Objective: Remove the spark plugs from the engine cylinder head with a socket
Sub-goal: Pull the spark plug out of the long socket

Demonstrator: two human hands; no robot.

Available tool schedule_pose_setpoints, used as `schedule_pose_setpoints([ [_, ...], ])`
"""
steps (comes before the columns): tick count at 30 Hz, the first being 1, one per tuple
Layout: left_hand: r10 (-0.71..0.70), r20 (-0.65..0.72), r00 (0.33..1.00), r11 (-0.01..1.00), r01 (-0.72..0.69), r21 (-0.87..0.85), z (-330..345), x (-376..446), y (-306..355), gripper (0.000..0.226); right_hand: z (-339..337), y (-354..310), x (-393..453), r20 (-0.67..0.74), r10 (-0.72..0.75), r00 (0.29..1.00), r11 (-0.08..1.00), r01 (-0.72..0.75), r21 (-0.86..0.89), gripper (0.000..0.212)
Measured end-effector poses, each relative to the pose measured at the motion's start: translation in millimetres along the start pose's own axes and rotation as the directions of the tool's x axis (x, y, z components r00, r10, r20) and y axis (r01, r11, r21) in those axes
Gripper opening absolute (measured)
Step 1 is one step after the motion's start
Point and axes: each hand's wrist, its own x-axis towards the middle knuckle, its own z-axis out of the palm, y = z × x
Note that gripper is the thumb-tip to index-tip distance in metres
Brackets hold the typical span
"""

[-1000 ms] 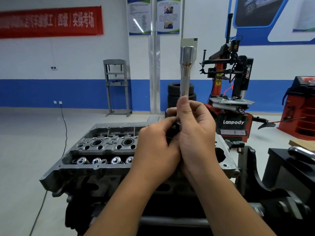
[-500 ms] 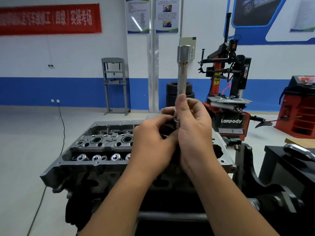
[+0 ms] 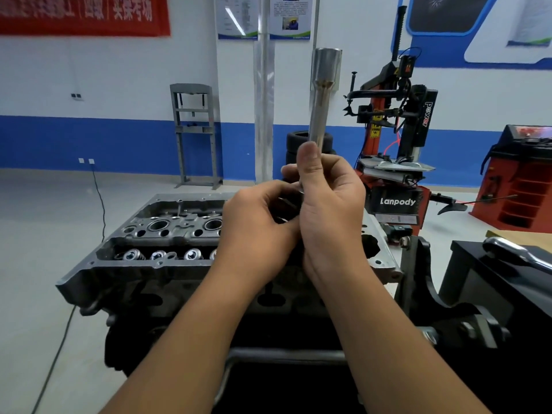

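A long silver spark plug socket (image 3: 323, 94) stands upright above the engine, wide end on top. My right hand (image 3: 328, 204) grips its lower shaft, thumb laid up along the metal. My left hand (image 3: 257, 228) is curled against the socket's bottom end, pinching something dark there that my fingers mostly hide. Below and behind both hands sits the grey cylinder head (image 3: 155, 258), with two open spark plug wells (image 3: 158, 225) and a row of valve springs (image 3: 161, 254) showing on its left half. The right half is hidden by my hands.
A black stand (image 3: 484, 300) with a chrome ratchet handle (image 3: 519, 255) on top is at the right. Behind stand a red tyre changer (image 3: 397, 162), stacked tyres (image 3: 294, 144), a grey press frame (image 3: 195, 135) and a red cabinet (image 3: 519, 180). A cable (image 3: 98, 198) runs over the floor.
The socket and both hands stay together in the same hold; only the view has shifted slightly, and my left fingers have moved a little at the socket's base.
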Motion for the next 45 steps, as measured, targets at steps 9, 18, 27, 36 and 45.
schedule_pose_setpoints([
  [9,0.050,0.002,0.999,0.997,-0.050,-0.050,0.0,-1.4,4.8,0.037,1.8,1.8,3.6,0.027,0.034,0.999,0.999,-0.035,0.036,0.041],
  [18,0.001,0.133,0.991,0.993,0.015,-0.115,-5.2,-2.0,4.5,0.026,2.3,-1.6,1.5,0.016,0.054,0.998,0.999,-0.053,-0.010,0.051],
  [27,-0.032,-0.014,0.999,0.999,0.031,-0.038,-1.1,-2.0,3.3,0.030,-0.1,2.0,2.2,-0.019,0.055,0.998,0.998,-0.055,0.018,0.043],
  [36,-0.033,0.022,0.999,0.998,0.034,-0.051,0.5,0.0,5.4,0.031,0.9,1.2,3.3,0.046,0.056,0.997,0.998,-0.058,0.040,0.047],
  [45,0.016,0.059,0.998,1.000,-0.016,0.011,0.7,-0.7,7.3,0.025,3.9,0.6,3.7,0.026,0.047,0.999,0.999,-0.046,-0.025,0.051],
])
